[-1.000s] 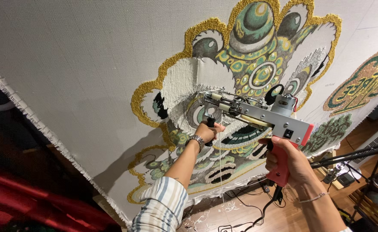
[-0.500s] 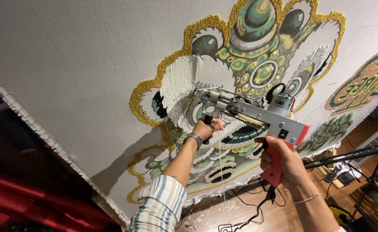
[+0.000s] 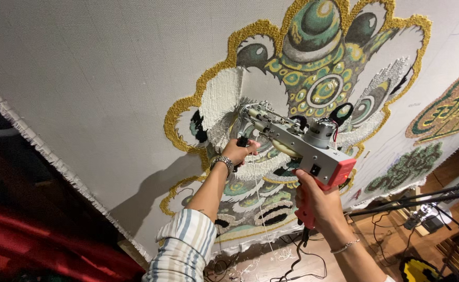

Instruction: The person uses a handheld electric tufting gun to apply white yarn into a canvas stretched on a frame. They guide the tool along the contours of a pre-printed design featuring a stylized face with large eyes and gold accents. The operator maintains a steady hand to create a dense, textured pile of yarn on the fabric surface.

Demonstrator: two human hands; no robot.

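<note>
Tufting gun (image 3: 297, 143): a grey metal tool with a red rear end, held up against the stretched cloth (image 3: 109, 78); its long axis runs from the needle end at upper left to the red end at lower right.
Needle end: pressed to the cloth at the edge of a white tufted patch (image 3: 224, 102); whether the tip is through the weave cannot be told.
Left hand (image 3: 238, 152): curled shut round the black front grip under the gun's nose, a metal watch (image 3: 222, 163) on the wrist and a striped sleeve (image 3: 182, 248) below. It is the hand nearer the cloth.
Right hand (image 3: 317, 201): wrapped tight round the red rear handle, a thin bracelet on the wrist; it sits farther from the cloth, at the low end of the axis.
Yarn (image 3: 261, 209): 1 thin white strand hangs down between the 2 forearms, close to the left one.
Design (image 3: 318, 78): a large gold-edged figure in green, white and black, lying above and to the right of the gun.
Cord (image 3: 297, 261): black, dropping from the rear handle to the floor.
In the way: nothing lies between the needle end and the cloth; a dark stand (image 3: 412, 201) is well off to the right.
</note>
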